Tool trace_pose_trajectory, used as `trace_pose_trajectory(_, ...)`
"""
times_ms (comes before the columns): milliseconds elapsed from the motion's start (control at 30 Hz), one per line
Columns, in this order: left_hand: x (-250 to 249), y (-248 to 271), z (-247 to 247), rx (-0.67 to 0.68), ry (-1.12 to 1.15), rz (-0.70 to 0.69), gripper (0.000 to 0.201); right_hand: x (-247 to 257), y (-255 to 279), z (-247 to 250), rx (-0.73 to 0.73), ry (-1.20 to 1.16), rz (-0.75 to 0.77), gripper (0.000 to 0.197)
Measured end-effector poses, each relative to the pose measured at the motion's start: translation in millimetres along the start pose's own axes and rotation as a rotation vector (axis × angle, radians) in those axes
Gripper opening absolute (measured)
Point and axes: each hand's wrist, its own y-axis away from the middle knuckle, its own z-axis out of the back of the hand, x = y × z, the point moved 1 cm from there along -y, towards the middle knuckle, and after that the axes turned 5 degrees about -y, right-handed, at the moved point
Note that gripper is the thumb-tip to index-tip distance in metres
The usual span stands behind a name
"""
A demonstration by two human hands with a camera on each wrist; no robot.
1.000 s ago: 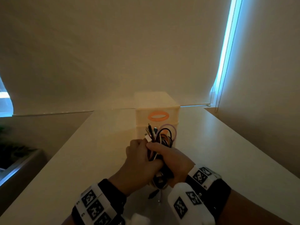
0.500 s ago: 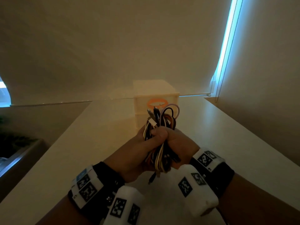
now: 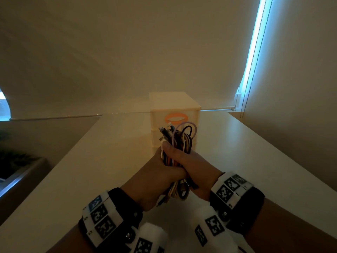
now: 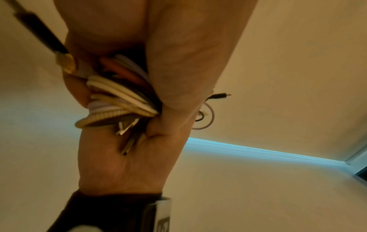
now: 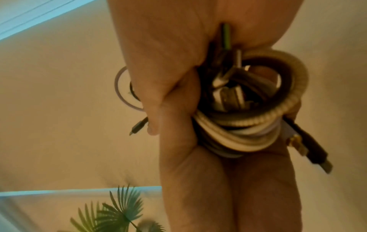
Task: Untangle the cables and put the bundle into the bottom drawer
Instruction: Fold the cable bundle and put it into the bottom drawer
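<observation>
The cable bundle (image 3: pixel 180 139) is a thick coil of black, white, orange and lilac cables with plugs sticking out at both ends. My left hand (image 3: pixel 155 178) and right hand (image 3: pixel 184 159) both grip it round the middle and hold it above the white table (image 3: pixel 91 170). The right thumb lies across the front of the coil. In the wrist views the coil (image 4: pixel 119 97) (image 5: pixel 248 125) is squeezed between both palms. Just behind it stands a small cream drawer unit (image 3: pixel 175 105) with an orange handle (image 3: pixel 176 118) on its top drawer. The bundle hides most of its lower drawers.
The table runs forward to a wall with a drawn blind. A bead chain (image 3: pixel 245 70) hangs at the bright window gap on the right. A dark trough (image 3: pixel 18 172) lies beyond the table's left edge. A palm plant (image 5: pixel 111 211) shows in the right wrist view.
Both hands have closed tighter round the bundle and raised it off the table, forward toward the drawer unit. The loose ends below now hang clear of the surface.
</observation>
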Motion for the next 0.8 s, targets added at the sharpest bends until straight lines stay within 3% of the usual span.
trace_pose_trajectory(100, 2, 1, -3, -0.030, 0.053, -0.017, 0.058, -3, -7, -2, -0.023, 0.066, 0.022, 0.066)
trace_pose_trajectory(267, -2, 1, -1, -0.061, 0.106, -0.029, 0.055, 4, -12, -5, 0.007, 0.184, 0.053, 0.053)
trace_pose_trajectory(400, -8, 4, 6, 0.052, 0.197, 0.049, 0.045, 9, -9, 6, 0.073, 0.054, 0.000, 0.068)
trace_pose_trajectory(567, -5, 6, 9, 0.145, 0.236, 0.210, 0.050, 10, -16, 17, 0.175, -0.289, -0.065, 0.098)
trace_pose_trajectory(667, -3, 7, 9, 0.167, 0.236, 0.268, 0.044, 16, -20, 22, 0.212, -0.398, 0.015, 0.087)
trace_pose_trajectory(800, -3, 7, 7, 0.183, 0.271, 0.283, 0.044, 16, -21, 20, 0.116, -0.348, 0.083, 0.040)
